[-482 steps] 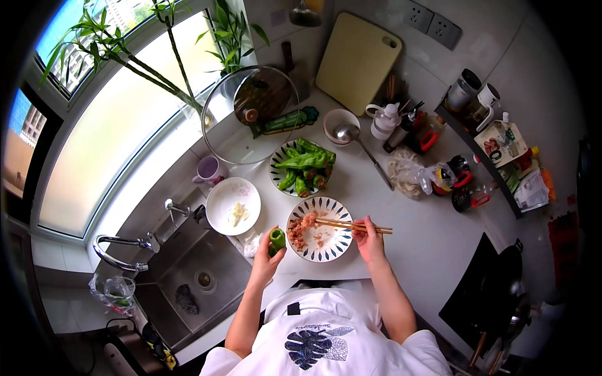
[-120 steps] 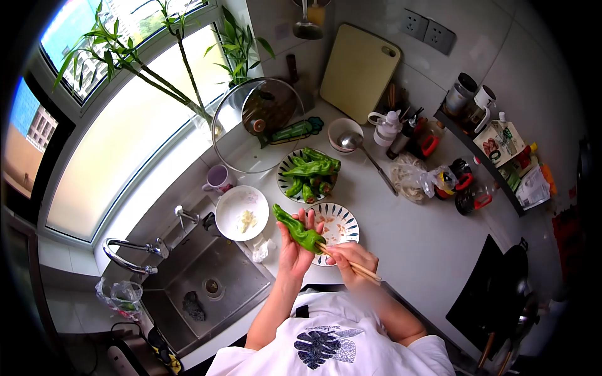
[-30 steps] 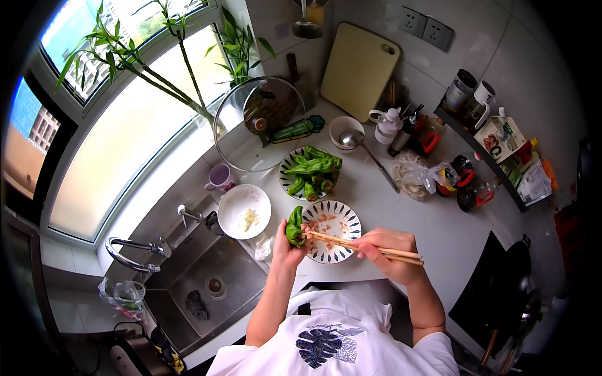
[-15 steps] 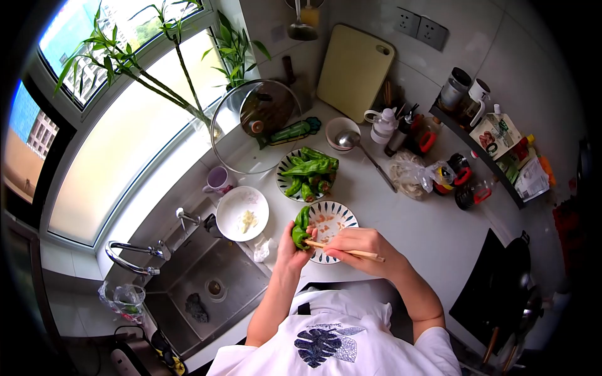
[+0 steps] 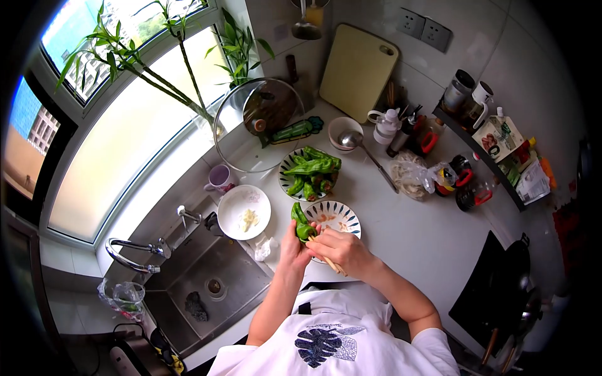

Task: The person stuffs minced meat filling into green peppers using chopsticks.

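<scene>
A green pepper (image 5: pixel 303 220) is held upright in my left hand (image 5: pixel 293 248), over the near-left side of a patterned plate (image 5: pixel 349 216). Bits of reddish filling lie on that plate. My right hand (image 5: pixel 342 250) grips a pair of wooden chopsticks (image 5: pixel 331 263), their tips right at the pepper's lower end. Just beyond stands a patterned bowl (image 5: pixel 285 180) heaped with whole green peppers (image 5: pixel 311 168). To the left is a white bowl (image 5: pixel 263 219) with pale chopped pieces (image 5: pixel 248 219) in it.
A sink (image 5: pixel 182 279) with a faucet (image 5: pixel 141 254) lies at the left, a purple mug (image 5: pixel 219 178) behind it. Farther back are a glass lid (image 5: pixel 235 160), a small bowl (image 5: pixel 338 128) with a ladle (image 5: pixel 376 164), and a cutting board (image 5: pixel 357 69). Bottles and bags line the right.
The chopsticks have swung from nearly level to a steeper slant, and my right hand has moved left, closer to the pepper. The pepper is turned slightly in my left hand.
</scene>
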A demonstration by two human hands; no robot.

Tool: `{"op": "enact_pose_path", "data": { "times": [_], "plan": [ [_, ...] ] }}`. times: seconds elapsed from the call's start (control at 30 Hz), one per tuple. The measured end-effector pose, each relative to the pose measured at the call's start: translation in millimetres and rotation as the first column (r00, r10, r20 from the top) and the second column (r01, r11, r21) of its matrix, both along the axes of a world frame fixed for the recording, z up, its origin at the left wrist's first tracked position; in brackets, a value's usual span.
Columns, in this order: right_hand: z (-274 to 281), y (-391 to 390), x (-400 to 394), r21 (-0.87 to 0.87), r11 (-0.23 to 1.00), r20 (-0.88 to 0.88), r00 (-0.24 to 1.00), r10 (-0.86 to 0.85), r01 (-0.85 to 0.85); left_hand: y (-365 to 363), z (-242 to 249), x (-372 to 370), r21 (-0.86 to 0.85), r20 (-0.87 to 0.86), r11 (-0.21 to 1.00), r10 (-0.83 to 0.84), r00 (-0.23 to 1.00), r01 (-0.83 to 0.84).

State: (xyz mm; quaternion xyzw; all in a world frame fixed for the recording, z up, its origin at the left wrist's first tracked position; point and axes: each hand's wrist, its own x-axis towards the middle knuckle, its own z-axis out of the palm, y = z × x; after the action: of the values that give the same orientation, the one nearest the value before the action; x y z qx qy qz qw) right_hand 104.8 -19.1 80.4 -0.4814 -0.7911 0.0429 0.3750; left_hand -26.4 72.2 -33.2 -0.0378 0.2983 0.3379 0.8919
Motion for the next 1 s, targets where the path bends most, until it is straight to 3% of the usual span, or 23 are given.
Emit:
{"op": "enact_pose_path", "data": {
  "times": [0.07, 0.17, 0.23, 0.47, 0.6, 0.67, 0.8, 0.87, 0.93, 1.0],
  "plan": [
    [-2.9, 0.4, -1.4, 0.014, 1.000, 0.014, 1.000, -0.001, 0.001, 0.7, -11.8, -1.1, 0.007, 0.086, 1.000, -0.002, 0.996, 0.001],
    [-6.6, 1.0, -4.2, 0.087, 0.996, 0.098, 0.995, 0.010, -0.019, -3.3, 3.5, -1.0, 0.035, 0.035, 0.999, 0.027, 0.999, -0.028],
    [-2.9, 0.1, -5.1, 0.104, 0.993, 0.160, 0.987, 0.030, -0.047, -5.8, 28.4, 0.8, 0.055, -0.137, 0.999, 0.009, 0.991, -0.001],
    [0.3, -6.3, -9.9, 0.051, 0.996, 0.218, 0.974, 0.057, -0.069, -13.5, 30.2, 7.1, 0.147, -0.182, 0.989, 0.025, 0.983, 0.002],
    [34.4, -16.6, -4.8, -0.012, 0.999, 0.062, 0.997, 0.046, -0.045, -6.5, 1.8, 6.5, 0.190, -0.154, 0.981, 0.065, 0.986, -0.035],
    [49.5, -26.9, 2.1, -0.025, 0.999, -0.007, 1.000, 0.027, -0.027, 0.2, -6.2, 0.1, -0.011, 0.017, 0.998, 0.069, 0.997, -0.069],
    [62.3, -49.1, 25.5, -0.006, 1.000, -0.214, 0.977, -0.028, 0.027, 7.0, 14.5, -8.8, -0.114, 0.055, 0.986, 0.130, 0.990, -0.123],
    [59.4, -55.3, 32.1, -0.028, 0.993, -0.345, 0.931, -0.120, 0.117, 7.5, 16.3, -7.3, -0.115, 0.017, 0.984, 0.141, 0.990, -0.138],
    [47.3, -53.5, 34.8, -0.028, 0.989, -0.383, 0.912, -0.145, 0.145, 7.1, 20.7, -5.1, -0.199, 0.160, 0.975, 0.136, 0.978, -0.103],
    [36.6, -52.8, 36.4, -0.182, 0.961, -0.610, 0.742, -0.277, 0.209, 4.0, 24.6, -0.3, -0.190, 0.111, 0.977, 0.121, 0.986, -0.098]
  ]
}}
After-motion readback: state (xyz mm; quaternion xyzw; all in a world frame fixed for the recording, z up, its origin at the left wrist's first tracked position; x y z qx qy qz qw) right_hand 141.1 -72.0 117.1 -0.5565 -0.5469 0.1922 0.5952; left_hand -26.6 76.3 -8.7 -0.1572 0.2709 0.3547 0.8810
